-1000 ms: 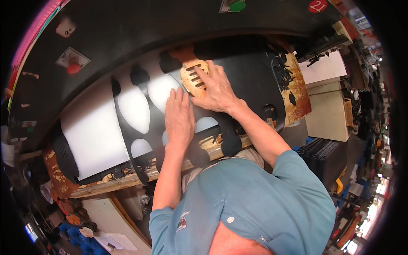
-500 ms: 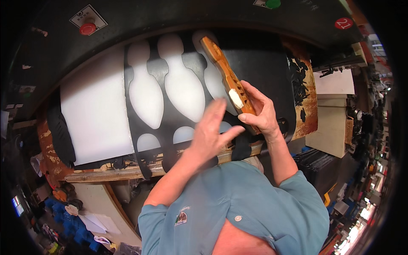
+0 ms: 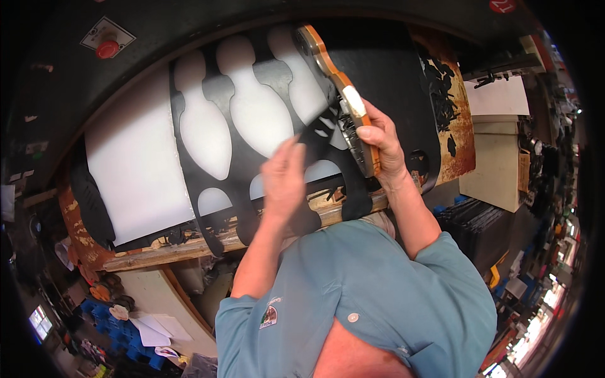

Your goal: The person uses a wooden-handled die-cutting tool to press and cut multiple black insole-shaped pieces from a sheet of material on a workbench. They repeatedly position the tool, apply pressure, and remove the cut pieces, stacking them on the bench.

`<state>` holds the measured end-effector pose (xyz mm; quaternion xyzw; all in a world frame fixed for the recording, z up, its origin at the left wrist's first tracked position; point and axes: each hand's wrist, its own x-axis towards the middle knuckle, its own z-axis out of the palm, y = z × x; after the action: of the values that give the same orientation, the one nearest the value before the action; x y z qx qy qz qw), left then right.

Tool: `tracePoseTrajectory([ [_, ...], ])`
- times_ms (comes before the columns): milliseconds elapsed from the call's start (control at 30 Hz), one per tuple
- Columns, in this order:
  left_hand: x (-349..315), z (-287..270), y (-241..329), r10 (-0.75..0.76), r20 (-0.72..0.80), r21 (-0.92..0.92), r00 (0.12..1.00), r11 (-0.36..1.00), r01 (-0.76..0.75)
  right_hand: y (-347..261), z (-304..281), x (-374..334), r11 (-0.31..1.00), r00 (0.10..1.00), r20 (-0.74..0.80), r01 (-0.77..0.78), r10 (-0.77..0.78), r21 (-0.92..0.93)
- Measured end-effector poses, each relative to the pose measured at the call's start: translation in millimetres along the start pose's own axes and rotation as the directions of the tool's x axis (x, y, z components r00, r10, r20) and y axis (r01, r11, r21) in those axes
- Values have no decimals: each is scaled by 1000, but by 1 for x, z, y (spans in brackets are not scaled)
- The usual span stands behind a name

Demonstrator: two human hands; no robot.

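My right hand [image 3: 386,146] grips the lower end of a cutting die [image 3: 341,80], which has an orange body and a white patch. The die is raised and tilted, its blade side turned to the left. With closed, motion-smeared fingers, my left hand [image 3: 282,179] holds a black cut piece [image 3: 320,131] with slots in it, beside the die's blades. Below both hands lies a black sheet [image 3: 217,94]. Its long, bottle-like cut-outs show a white cutting board [image 3: 135,151] underneath.
A dark machine beam with a red push button [image 3: 107,49] spans the far side. A wooden rail [image 3: 170,255] edges the near side. Black scraps [image 3: 439,94] lie on the rusty plate at right. Beyond it stands a pale cabinet [image 3: 491,164]. Blue crates [image 3: 120,334] are at lower left.
The die has turned so its blade side shows more. My left hand has gone from open to closed and moved left and down, now with the black piece.
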<state>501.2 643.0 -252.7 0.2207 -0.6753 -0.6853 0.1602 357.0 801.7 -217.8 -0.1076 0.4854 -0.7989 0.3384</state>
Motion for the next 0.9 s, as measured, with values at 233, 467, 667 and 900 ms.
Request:
tracePoseTrajectory([
  [233, -19, -104, -9, -121, -413, -83, 903, 992, 95, -23, -15, -10, 983, 997, -20, 73, -78, -170],
  [467, 2, -122, 4, -180, -351, -37, 919, 983, 178, -5, -29, -5, 163, 928, 37, 104, -371, -981],
  [667, 20, -207, -4, 225, -580, 177, 783, 973, -148, 14, -30, -1, -119, 905, 168, 132, -392, -984],
  [900, 1, -438, 4, 479, -811, 580, 336, 732, 357, 20, -39, 7, -137, 923, 149, 106, -354, -985],
])
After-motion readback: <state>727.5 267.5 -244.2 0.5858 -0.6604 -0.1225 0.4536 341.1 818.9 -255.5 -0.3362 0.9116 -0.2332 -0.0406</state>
